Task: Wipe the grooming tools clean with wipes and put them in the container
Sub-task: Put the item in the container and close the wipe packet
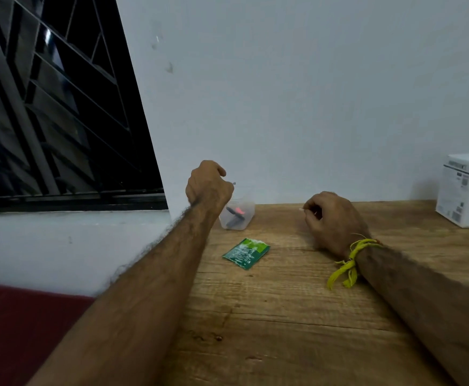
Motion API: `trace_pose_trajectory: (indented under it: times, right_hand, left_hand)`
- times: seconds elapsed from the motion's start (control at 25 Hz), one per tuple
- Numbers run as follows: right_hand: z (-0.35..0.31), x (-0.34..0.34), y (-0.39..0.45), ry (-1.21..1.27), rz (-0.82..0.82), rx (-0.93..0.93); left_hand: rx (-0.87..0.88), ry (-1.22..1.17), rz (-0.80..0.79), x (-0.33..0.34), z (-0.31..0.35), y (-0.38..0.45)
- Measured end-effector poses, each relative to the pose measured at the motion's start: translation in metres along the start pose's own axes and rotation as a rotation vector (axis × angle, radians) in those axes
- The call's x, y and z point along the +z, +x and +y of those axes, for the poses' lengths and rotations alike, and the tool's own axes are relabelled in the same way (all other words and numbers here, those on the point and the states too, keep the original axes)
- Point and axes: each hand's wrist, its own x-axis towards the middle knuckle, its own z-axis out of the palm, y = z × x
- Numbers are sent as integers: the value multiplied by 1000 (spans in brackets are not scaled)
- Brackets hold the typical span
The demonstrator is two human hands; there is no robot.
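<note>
Head cam: left hand pinched a small tool above the container; right hand pinched something white, right of it.

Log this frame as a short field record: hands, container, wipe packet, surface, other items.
left hand: raised above the container, pinching a small thin tool
right hand: resting on the table, fingers curled on a small white item, likely a wipe
container: clear plastic, near the wall, dark and red tools inside
wipe packet: green, flat on the table
table: wood grain
other: white box at far right
</note>
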Motion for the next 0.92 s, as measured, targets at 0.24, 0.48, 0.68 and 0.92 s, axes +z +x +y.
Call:
trace_pose_trajectory:
  times: [0.24,0.48,0.68,0.92]
  right_hand:
    - [3,-1,2,6,10,23]
    - [3,-2,1,2,10,22]
    - [2,-1,2,-13,1,21]
    - [1,-3,1,-7,-7,24]
  left_hand:
    - [-43,252,-41,22,10,16]
    - [-55,179,-26,25,3,12]
    - [225,114,93,0,4,-31]
    - [50,149,-520,7,-25,-73]
